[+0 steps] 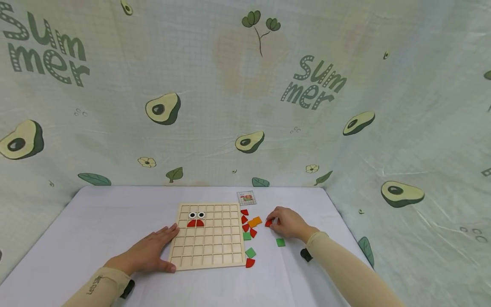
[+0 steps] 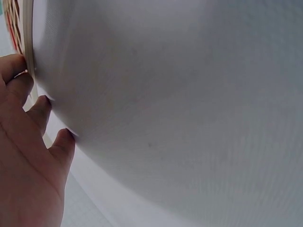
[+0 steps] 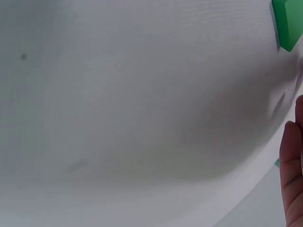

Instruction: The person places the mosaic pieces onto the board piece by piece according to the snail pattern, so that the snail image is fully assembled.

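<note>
Head view: lying left of centre on the white table [image 1: 96, 226], a square gridded board [image 1: 215, 247], between the two hands and far nearer the left. At its left edge, the left hand [image 1: 147, 251], fingers extended, thumb spread towards the near corner, touching the rim and gripping nothing. Well off to the board's right, the right hand [image 1: 289, 224], thumb and fingertips pinching a red piece [image 1: 268, 223] low over the table. In the grid's far left part, two eye pieces [image 1: 192, 215] side by side, with two red quarter-circles [image 1: 191, 223] just below (almost a small face). Between board and right hand, loose red pieces [image 1: 253, 233], an orange piece [image 1: 255, 221] and two green squares [image 1: 250, 253]; on the near side of the right hand, another green square [image 1: 281, 242]. By the board's far right corner, a picture card [image 1: 246, 198].

Left wrist view: left hand at lower left, fingers apart, tips along the board's rim, with only a sliver of grid showing.

Right wrist view: just part of the right hand at the right edge, grip impossible to tell from here; above it, a green piece [image 3: 288, 23].
</note>
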Available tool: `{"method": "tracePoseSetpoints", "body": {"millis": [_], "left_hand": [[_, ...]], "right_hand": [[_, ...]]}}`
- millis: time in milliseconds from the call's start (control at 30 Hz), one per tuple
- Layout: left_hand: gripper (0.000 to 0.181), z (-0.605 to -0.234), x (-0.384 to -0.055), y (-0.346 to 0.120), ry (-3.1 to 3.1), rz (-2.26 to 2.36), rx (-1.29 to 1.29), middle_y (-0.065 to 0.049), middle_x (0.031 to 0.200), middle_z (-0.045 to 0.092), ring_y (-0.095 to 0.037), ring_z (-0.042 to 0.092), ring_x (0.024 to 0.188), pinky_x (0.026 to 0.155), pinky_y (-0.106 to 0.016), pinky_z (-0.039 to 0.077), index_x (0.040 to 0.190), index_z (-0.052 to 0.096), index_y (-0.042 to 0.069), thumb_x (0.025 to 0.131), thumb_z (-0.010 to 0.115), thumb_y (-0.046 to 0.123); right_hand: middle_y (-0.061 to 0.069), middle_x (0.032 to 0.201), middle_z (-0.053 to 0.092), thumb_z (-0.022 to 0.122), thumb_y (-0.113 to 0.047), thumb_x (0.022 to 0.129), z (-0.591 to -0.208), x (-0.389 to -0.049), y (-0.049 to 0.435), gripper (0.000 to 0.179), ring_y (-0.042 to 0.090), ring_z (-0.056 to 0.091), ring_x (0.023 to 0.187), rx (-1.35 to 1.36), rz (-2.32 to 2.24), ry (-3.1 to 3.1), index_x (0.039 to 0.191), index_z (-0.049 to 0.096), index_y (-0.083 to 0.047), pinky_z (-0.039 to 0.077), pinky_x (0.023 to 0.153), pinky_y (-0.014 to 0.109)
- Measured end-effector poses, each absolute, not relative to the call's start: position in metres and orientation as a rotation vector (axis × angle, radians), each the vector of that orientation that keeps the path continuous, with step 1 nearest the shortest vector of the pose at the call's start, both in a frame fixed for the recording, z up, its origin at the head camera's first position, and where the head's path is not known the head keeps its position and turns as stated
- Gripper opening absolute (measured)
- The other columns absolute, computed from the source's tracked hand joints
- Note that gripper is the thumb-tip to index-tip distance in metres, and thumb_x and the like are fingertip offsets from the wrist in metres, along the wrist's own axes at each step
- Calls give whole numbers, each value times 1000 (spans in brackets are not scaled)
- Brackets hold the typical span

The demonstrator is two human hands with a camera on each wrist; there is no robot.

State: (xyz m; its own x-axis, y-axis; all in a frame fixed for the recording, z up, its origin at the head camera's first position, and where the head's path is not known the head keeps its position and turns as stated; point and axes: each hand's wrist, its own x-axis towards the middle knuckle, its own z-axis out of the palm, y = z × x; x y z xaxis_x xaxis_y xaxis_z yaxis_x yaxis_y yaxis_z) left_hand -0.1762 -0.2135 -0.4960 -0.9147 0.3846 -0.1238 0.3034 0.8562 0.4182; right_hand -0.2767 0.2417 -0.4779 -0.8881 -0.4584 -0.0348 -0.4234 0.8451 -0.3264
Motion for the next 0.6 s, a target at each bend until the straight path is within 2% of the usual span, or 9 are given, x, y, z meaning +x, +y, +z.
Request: {"method": "tracePoseSetpoints", "body": {"millis": [367,600], "left_hand": [[115,-494,-175,-213,2834,599,549,-17,158,33,-44,31,142,112,-64,26,149,43,0,60,87,60],[116,-497,-176,-214,2838,601,555,-17,158,33,-44,31,142,112,-65,26,149,43,0,60,87,60]], "right_hand": [[-6,99,63,76,-25,90,-474,-280,229,21,11,53,81,-729,-450,2907,110,75,-20,53,77,28],[-8,97,62,77,-25,89,-474,-282,225,21,11,52,78,-737,-441,2902,110,76,-20,52,73,25]]}}
